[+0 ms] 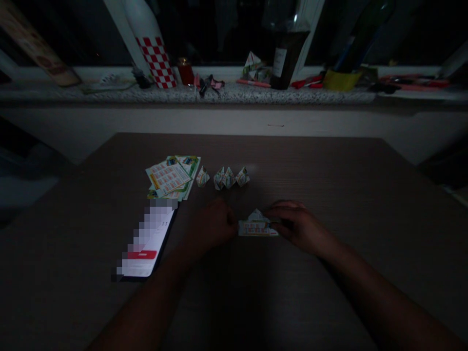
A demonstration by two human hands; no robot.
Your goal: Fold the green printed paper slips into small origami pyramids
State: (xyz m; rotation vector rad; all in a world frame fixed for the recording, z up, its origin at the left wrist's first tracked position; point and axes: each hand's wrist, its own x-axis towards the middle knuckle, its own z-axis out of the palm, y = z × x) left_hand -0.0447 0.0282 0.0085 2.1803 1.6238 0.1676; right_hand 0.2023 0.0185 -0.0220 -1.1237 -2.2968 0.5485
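Note:
Between my hands, just above the table, is a small piece of printed paper folded into a triangle on top with a flat strip along the bottom. My left hand is closed at the paper's left edge, thumb and fingers pinched together. On the paper's right side, my right hand pinches it between thumb and fingers. Behind the paper stand several small folded paper shapes in a row. A stack of printed paper sheets lies left of them.
A lit phone lies left of my left forearm on the wooden table. Along the granite windowsill stand a red-and-white checkered bottle, a dark bottle, a red jar and a larger folded paper.

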